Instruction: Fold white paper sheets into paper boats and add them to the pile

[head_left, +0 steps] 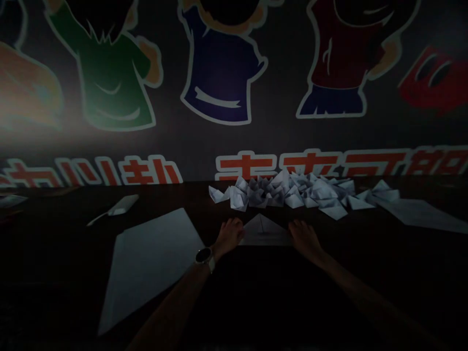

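Head view: folded paper [263,231] sits between the left hand [229,237] and right hand [305,239]

A dark table [66,229] holds paper boats [285,195], a paper sheet [146,273], perhaps a scraper [119,207].

Red lettering [310,165], perhaps 未来可期, on the wall mural [223,73]

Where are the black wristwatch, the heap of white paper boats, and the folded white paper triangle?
Black round wristwatch [204,255]: head view, on its dark face.
Heap of white folded paper boats [292,193]: head view, on the heap's middle.
Folded white paper triangle [263,232]: head view, on its central crease.
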Demonstrator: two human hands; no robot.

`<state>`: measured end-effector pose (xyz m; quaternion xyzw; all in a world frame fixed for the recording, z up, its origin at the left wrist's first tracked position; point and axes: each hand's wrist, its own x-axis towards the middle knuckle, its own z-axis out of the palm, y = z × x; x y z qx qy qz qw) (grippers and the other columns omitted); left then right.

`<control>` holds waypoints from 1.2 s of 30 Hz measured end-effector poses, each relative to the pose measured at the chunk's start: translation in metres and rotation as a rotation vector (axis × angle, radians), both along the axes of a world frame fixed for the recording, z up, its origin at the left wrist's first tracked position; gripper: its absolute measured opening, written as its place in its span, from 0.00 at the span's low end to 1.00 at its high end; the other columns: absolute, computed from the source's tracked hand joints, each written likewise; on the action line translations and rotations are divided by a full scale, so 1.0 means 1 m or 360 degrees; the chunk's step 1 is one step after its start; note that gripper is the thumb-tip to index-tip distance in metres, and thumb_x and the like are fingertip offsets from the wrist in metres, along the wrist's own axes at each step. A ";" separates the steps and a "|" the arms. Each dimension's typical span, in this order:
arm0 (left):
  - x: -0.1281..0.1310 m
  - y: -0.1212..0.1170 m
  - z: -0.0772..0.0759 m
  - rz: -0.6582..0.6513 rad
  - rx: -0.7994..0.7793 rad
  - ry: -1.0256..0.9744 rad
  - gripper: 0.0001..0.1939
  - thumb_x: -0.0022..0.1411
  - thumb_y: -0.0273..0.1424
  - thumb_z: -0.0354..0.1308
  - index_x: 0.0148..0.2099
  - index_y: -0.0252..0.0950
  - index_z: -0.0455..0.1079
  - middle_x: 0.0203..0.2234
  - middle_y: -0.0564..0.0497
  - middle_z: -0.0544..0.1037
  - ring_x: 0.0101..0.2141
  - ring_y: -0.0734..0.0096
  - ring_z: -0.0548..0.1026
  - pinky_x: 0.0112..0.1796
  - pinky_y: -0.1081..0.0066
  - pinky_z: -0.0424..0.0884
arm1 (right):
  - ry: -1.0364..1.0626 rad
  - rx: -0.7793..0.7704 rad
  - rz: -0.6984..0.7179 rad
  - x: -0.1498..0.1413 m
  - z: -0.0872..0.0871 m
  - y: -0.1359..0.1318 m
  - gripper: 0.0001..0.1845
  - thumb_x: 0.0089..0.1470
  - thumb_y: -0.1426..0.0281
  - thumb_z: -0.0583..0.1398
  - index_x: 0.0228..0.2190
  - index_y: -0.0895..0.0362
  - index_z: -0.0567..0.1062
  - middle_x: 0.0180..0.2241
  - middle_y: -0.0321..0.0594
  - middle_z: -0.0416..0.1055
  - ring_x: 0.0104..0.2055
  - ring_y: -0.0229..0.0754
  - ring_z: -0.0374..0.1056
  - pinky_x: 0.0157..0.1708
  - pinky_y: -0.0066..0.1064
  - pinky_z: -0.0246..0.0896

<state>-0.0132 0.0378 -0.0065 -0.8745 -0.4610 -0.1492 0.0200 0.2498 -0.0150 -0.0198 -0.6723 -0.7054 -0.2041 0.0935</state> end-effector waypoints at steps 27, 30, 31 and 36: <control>0.039 -0.056 -0.007 -0.0467 0.0218 -0.0010 0.26 0.66 0.40 0.37 0.61 0.32 0.50 0.60 0.42 0.54 0.60 0.59 0.50 0.58 0.55 0.45 | 0.0293 -0.0516 0.1140 -0.023 -0.014 -0.001 0.33 0.58 0.58 0.47 0.60 0.58 0.46 0.63 0.47 0.40 0.64 0.44 0.34 0.61 0.44 0.34; 0.039 -0.068 -0.014 -0.0494 0.0120 -0.0032 0.32 0.64 0.46 0.36 0.63 0.32 0.44 0.61 0.40 0.51 0.60 0.57 0.48 0.57 0.56 0.49 | 0.0278 -0.0467 0.1194 -0.022 -0.017 0.002 0.34 0.57 0.59 0.48 0.60 0.60 0.46 0.63 0.49 0.41 0.64 0.44 0.34 0.61 0.43 0.35; 0.038 -0.069 -0.013 -0.0494 0.0093 -0.0034 0.32 0.64 0.47 0.36 0.64 0.33 0.43 0.61 0.41 0.51 0.60 0.57 0.48 0.57 0.56 0.50 | 0.0285 -0.0464 0.1191 -0.022 -0.017 0.002 0.34 0.58 0.59 0.48 0.60 0.60 0.45 0.63 0.48 0.41 0.64 0.45 0.34 0.61 0.44 0.35; 0.028 -0.069 -0.002 -0.0499 0.0025 -0.0048 0.33 0.63 0.48 0.37 0.63 0.33 0.44 0.61 0.42 0.51 0.60 0.59 0.49 0.58 0.59 0.49 | 0.0292 -0.0492 0.1122 -0.023 -0.017 0.001 0.32 0.59 0.58 0.46 0.61 0.57 0.45 0.63 0.45 0.39 0.64 0.44 0.34 0.61 0.43 0.33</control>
